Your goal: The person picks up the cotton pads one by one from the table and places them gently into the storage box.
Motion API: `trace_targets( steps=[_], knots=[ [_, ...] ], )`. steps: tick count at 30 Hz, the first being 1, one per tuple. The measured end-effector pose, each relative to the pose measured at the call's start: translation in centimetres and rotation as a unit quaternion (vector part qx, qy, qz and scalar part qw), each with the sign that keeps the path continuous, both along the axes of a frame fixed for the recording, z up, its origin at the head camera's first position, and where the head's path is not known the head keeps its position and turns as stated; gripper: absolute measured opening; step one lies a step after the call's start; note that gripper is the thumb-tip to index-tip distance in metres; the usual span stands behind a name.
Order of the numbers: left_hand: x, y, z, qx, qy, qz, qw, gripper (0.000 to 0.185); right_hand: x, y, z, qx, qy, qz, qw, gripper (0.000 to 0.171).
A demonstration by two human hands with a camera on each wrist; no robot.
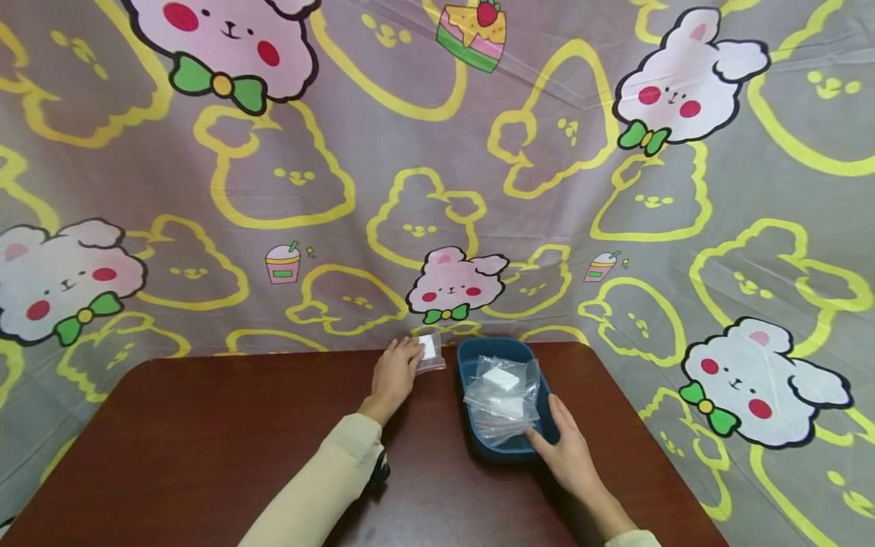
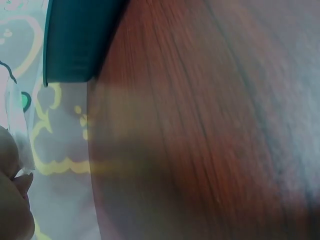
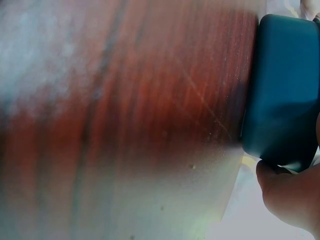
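At the table's far edge, my left hand [image 1: 395, 372] pinches a small clear plastic bag [image 1: 434, 363] with a flat white piece inside. In the left wrist view, the fingers [image 2: 14, 215] and part of this bag [image 2: 19, 127] show at the left border. A deep blue plastic bin [image 1: 506, 456] stands to the right of the bag. My right hand [image 1: 570, 460] grips its right front side, thumb at the rim and fingers along the outer wall. Several clear bags [image 1: 502, 406] with white pieces lie heaped in the bin. The right wrist view shows the thumb [image 3: 287, 192] against the bin [image 3: 285, 85].
The dark red-brown wooden table [image 1: 239, 448] extends left and in front of the bin. A patterned cloth [image 1: 328, 251] with cartoon rabbits hangs behind the table and along its sides. Something black [image 1: 379, 469] is at the left wrist.
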State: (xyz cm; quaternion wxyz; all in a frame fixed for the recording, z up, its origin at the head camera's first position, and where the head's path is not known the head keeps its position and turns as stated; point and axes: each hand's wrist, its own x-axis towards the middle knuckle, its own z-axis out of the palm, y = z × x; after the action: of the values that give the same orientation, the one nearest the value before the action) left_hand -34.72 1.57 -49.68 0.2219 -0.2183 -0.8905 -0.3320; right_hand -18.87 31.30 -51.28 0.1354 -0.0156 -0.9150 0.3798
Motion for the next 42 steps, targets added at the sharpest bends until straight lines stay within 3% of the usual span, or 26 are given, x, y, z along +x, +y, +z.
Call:
trace_targets(
  steps=[7,16,27,36,42],
  knots=[
    [0.5,1.4,0.4,0.006,-0.003,-0.019,0.9998,0.022,-0.1,0.0,0.0,0.002,-0.003,0.002,1.0,0.083],
    [1.3,4.6,1.1,-0.001,-0.019,-0.043,0.9989,0.024,-0.1,0.1,-0.1,-0.004,-0.009,0.001,1.0,0.084],
    [2.6,8.3,1.6,-0.017,-0.019,-0.098,0.9949,0.025,-0.1,0.0,-0.1,-0.005,-0.014,0.002,1.0,0.082],
    [3.5,10.1,2.0,-0.063,-0.002,-0.099,0.9931,0.025,-0.1,-0.1,0.0,-0.005,-0.005,0.002,1.0,0.081],
    [3.9,10.6,2.1,-0.069,0.015,-0.096,0.9928,0.025,-0.1,0.0,-0.1,-0.007,0.002,0.003,1.0,0.081]
  ],
)
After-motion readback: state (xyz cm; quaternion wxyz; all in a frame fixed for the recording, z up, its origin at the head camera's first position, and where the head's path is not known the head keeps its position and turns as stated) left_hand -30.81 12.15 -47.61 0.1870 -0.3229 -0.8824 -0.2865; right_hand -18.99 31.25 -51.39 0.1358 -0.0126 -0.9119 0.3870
